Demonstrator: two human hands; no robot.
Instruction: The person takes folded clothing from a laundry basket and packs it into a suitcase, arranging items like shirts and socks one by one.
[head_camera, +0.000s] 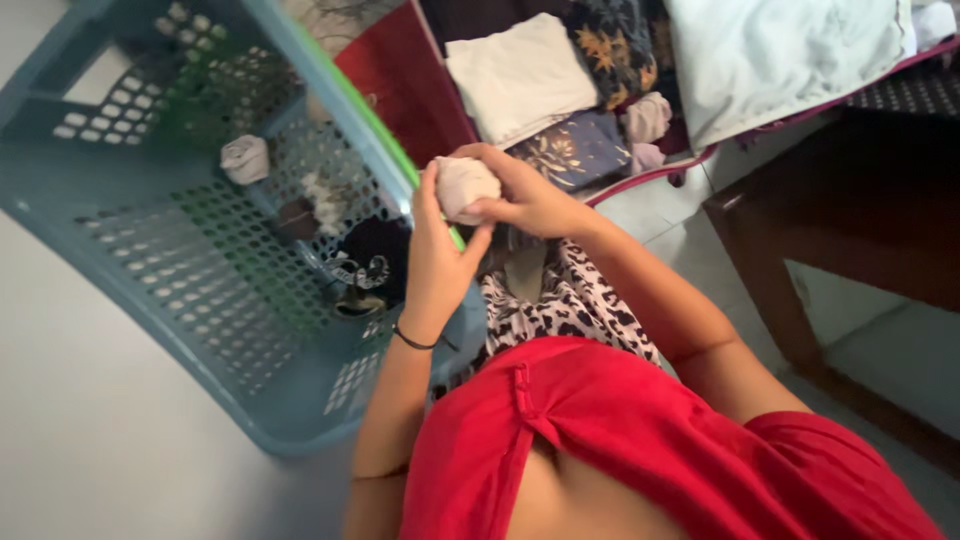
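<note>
Both hands meet over the basket's (330, 95) near-right rim. The left hand (437, 262) cups a pale rolled bundle (465, 185) from below, fingers curled; the right hand (527, 195) clamps over it, pressing the roll tight so it holds. Folded cloths (520, 75) lie stacked on the far right, within reach.
</note>
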